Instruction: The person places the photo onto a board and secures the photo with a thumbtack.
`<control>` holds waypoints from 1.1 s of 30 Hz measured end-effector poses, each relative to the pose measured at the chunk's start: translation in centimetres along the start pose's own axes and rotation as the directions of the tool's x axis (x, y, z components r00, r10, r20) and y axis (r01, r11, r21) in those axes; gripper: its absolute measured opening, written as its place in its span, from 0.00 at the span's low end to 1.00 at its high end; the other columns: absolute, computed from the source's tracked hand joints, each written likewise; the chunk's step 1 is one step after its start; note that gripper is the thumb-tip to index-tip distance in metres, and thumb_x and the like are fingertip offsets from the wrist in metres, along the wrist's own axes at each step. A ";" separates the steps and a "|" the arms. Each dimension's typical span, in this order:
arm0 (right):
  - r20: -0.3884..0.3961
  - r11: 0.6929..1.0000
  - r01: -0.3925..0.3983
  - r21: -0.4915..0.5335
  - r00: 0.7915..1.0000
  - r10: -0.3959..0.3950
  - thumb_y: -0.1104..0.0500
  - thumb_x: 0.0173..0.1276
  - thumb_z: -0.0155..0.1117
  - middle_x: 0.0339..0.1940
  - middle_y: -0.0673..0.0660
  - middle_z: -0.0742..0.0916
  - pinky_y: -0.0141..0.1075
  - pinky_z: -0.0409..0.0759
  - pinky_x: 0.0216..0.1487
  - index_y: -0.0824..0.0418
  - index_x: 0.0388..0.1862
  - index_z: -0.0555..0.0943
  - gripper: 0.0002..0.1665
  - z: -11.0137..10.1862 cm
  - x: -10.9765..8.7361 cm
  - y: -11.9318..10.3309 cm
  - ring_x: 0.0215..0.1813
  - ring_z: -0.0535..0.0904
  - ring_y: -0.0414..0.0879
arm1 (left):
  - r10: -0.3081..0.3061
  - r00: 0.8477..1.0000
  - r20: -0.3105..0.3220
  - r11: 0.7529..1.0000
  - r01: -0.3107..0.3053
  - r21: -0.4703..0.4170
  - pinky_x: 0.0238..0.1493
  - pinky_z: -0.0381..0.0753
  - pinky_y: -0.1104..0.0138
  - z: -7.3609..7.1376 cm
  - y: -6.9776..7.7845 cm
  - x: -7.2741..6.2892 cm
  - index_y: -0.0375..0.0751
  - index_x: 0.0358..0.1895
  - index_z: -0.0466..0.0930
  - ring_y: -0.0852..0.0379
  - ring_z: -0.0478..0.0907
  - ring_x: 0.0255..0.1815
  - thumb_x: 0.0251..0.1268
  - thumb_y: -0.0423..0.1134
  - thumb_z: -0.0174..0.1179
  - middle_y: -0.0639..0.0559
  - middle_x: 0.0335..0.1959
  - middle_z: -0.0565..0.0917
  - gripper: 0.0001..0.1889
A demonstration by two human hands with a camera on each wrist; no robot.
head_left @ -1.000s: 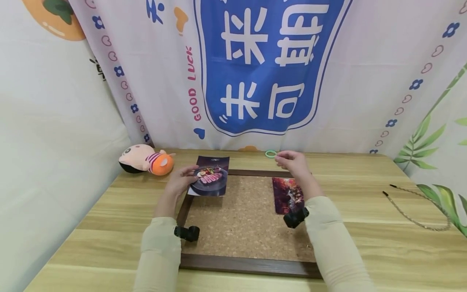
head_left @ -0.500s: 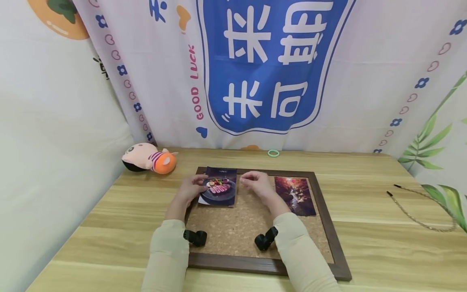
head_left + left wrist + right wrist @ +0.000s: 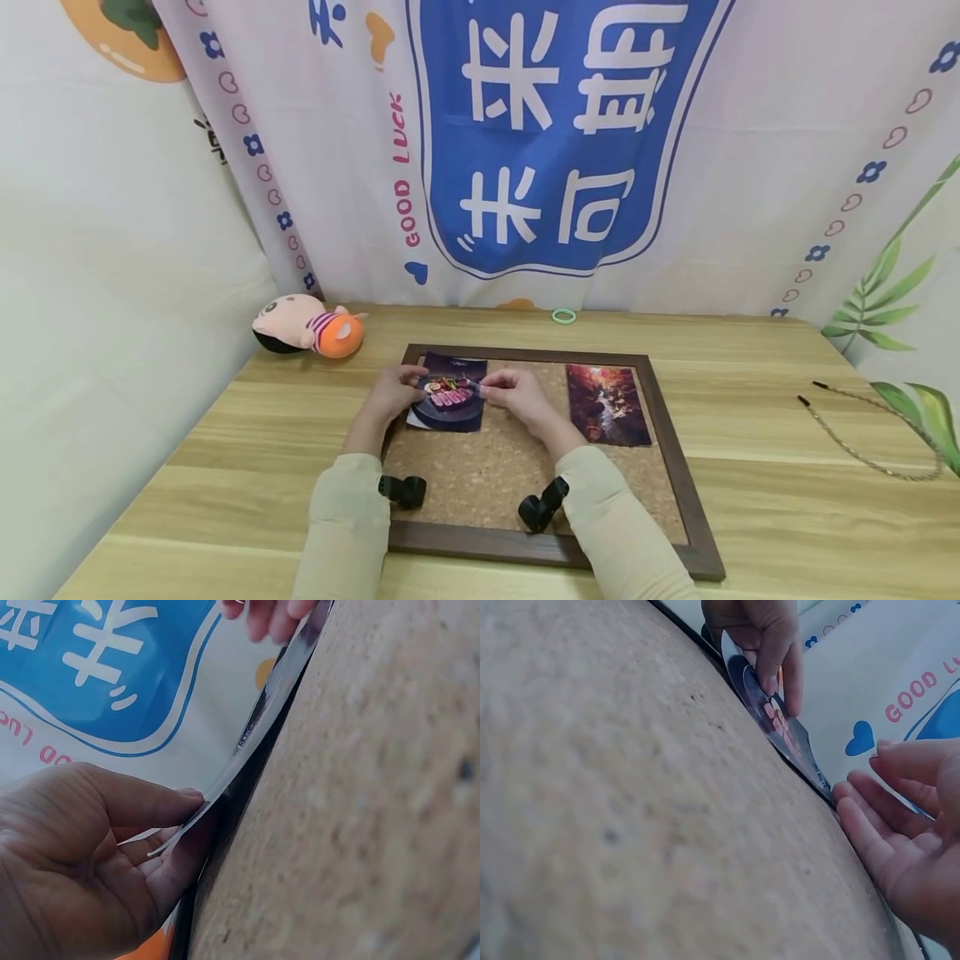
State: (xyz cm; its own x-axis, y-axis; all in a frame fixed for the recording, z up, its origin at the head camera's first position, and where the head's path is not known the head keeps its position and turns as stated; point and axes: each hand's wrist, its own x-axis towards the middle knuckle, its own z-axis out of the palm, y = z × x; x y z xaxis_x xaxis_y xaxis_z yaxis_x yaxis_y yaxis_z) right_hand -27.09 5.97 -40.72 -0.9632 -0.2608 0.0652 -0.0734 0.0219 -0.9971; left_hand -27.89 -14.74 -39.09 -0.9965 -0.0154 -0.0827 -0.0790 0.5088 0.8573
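A glossy picture of a plated meal lies over the upper left of a framed cork board. My left hand pinches its left edge between thumb and fingers. In the left wrist view the picture bends up off the cork along its length. My right hand is at the picture's right edge, thumb and index tips close together, other fingers against its end. I cannot tell whether something small sits between those tips. A red and dark landscape picture lies flat at the board's upper right.
A plush doll lies behind the board to the left. A small green ring is at the table's back edge. On the right lies a thin twisted cord with black tips. A printed curtain hangs behind the table.
My right hand has come left from above the landscape picture to the meal picture's right edge. My left hand has lowered the meal picture toward the cork and shifted it slightly right.
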 end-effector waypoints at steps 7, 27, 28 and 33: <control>-0.011 0.996 0.051 -0.067 0.999 -0.052 0.69 0.55 0.59 0.26 0.55 0.81 0.33 0.75 0.32 0.76 0.33 0.77 0.09 0.2 -0.1 0.3 0.28 0.74 0.39 | -0.006 1.000 -0.013 0.999 0.007 0.032 0.31 0.69 0.66 -0.1 0.1 -0.2 0.29 0.47 0.73 0.50 0.66 0.36 0.45 0.20 0.56 0.41 0.35 0.72 0.20; 0.078 0.968 0.096 -0.230 0.994 -0.080 0.68 0.56 0.60 0.34 0.59 0.80 0.31 0.72 0.34 0.72 0.33 0.79 0.07 0.2 -0.4 0.0 0.34 0.75 0.41 | 0.047 0.999 -0.002 0.956 -0.044 0.290 0.42 0.69 0.54 0.0 0.6 -0.9 0.31 0.48 0.74 0.44 0.70 0.44 0.46 0.30 0.61 0.36 0.43 0.74 0.20; 0.078 0.968 0.091 -0.233 0.994 -0.075 0.68 0.56 0.60 0.34 0.59 0.81 0.31 0.72 0.34 0.72 0.34 0.79 0.07 0.2 -0.4 0.0 0.34 0.75 0.42 | 0.053 0.999 -0.001 0.950 -0.050 0.310 0.41 0.69 0.54 -0.1 0.6 -1.0 0.31 0.48 0.74 0.44 0.70 0.43 0.46 0.31 0.61 0.37 0.42 0.74 0.20; 0.073 0.970 0.080 -0.231 0.995 -0.064 0.67 0.56 0.60 0.35 0.60 0.81 0.33 0.72 0.33 0.72 0.34 0.79 0.09 0.2 -0.5 -0.1 0.35 0.75 0.44 | 0.078 0.997 0.008 0.928 -0.076 0.366 0.41 0.69 0.55 -0.1 0.8 -1.0 0.32 0.48 0.74 0.45 0.71 0.42 0.46 0.33 0.62 0.39 0.40 0.75 0.21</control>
State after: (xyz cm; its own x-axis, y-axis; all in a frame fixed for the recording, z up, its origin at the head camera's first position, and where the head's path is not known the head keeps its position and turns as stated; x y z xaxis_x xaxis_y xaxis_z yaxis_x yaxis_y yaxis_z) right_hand -26.60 5.89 -40.63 -0.9349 -0.3316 0.1262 -0.2078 0.2235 -0.9523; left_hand -26.93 -14.45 -38.26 -0.9993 0.0317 -0.0193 0.0131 0.7880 0.6156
